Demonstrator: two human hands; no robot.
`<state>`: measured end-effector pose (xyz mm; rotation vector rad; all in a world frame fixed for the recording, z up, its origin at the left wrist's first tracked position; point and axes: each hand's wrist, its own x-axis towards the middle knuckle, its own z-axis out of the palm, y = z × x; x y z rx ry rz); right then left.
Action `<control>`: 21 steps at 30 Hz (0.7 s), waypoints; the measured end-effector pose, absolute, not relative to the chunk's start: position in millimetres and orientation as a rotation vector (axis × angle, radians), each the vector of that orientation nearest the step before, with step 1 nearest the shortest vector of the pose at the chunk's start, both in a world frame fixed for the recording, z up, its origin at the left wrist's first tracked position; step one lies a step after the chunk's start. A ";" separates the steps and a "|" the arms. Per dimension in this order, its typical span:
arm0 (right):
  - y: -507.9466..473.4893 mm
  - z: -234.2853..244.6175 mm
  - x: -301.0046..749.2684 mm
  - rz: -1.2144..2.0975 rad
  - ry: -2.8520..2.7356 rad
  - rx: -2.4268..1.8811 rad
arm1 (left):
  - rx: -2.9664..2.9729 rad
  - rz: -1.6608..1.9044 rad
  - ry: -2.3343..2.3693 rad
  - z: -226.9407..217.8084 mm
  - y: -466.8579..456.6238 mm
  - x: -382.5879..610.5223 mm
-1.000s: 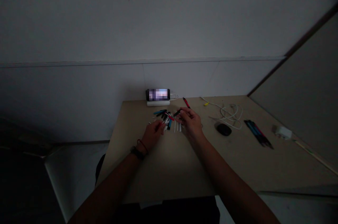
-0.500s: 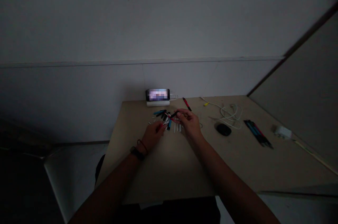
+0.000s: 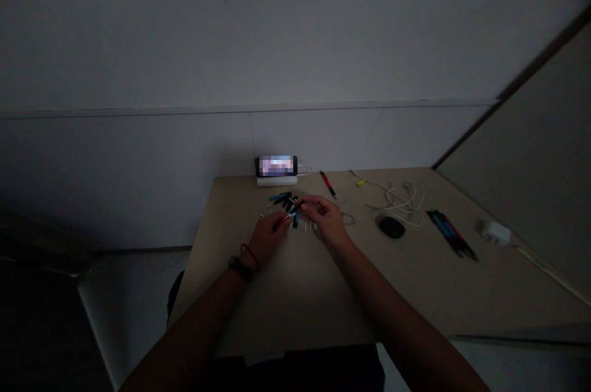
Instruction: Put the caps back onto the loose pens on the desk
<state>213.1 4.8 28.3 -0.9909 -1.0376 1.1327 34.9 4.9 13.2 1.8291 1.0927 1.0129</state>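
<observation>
Head view shows a slim, red pen part [image 3: 284, 218] in the left hand [image 3: 266, 236].

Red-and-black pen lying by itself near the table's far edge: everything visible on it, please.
The red-and-black pen is slim and straight, mostly red with dark ends, plastic by its look. It lies flat on the table, to the right of the phone, slanting so that its near end points a little rightward. That end is close to the right hand, with no contact visible; only the tabletop seems to touch it. Clip, tip and lettering are too dim to make out.
</observation>
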 end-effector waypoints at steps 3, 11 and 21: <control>4.7 24.8 210.5 1.139 -1.099 -0.984 | 1.837 1.005 1.086 12.7 5.1 34.5; 6.3 18.9 209.4 1.080 -1.233 -1.011 | 1.852 0.975 1.097 13.1 4.6 33.8; 6.6 18.7 209.8 1.017 -1.295 -1.033 | 1.853 0.982 1.099 13.2 5.0 33.9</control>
